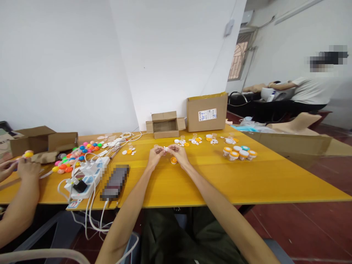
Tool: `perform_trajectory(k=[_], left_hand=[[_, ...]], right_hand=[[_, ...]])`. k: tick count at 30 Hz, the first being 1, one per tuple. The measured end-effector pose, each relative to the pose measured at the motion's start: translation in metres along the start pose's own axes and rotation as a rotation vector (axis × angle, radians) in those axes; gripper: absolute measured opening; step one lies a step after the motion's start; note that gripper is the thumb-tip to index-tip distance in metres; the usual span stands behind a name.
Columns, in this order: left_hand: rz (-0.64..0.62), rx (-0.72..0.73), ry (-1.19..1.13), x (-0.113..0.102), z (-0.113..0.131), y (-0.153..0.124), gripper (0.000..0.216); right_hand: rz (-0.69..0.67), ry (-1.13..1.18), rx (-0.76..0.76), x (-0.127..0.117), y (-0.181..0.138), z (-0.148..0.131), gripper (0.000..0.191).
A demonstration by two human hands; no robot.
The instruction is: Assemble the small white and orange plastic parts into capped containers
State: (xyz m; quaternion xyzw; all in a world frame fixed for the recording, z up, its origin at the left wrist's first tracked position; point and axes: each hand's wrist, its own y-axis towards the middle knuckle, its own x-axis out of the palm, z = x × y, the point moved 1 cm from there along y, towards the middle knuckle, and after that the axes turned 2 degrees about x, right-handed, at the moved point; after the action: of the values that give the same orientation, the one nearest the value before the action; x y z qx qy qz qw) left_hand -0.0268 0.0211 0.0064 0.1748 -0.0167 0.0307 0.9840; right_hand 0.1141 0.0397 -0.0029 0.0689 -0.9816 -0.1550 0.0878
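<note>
My left hand [156, 155] and my right hand [178, 154] meet above the middle of the table, fingertips pinched on a small white plastic part [166, 149]. Its exact kind is too small to make out. Just below the fingers an orange-rimmed cup [173, 160] rests on the wood. Beyond my hands lie loose white discs [182, 142] and an orange ring [186, 144]. Over to the right stands a cluster of clear cups with orange, white and teal lids [239, 152].
A power strip [88, 179] with tangled cables and a phone [114, 182] lie left of my arms. Colourful balls [74, 157] are heaped farther left, near a co-worker's hands [27, 168]. An open small carton [165, 126] and a larger box [207, 113] stand at the back.
</note>
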Motion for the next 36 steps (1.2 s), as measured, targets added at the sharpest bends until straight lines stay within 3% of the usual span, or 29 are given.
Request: perform_trajectory(k=[25,36], left_hand=[[-0.029,0.064,0.023,0.0004,-0.0046,0.0011,0.023],[-0.069,0.124,0.04,-0.0001,-0.0022,0.0004,0.025]], right_hand=[[-0.018,0.045,0.084,-0.0005,-0.0035,-0.0016,0.037],[-0.024,0.037,0.031,-0.0006,-0.0006,0.0007,0.036]])
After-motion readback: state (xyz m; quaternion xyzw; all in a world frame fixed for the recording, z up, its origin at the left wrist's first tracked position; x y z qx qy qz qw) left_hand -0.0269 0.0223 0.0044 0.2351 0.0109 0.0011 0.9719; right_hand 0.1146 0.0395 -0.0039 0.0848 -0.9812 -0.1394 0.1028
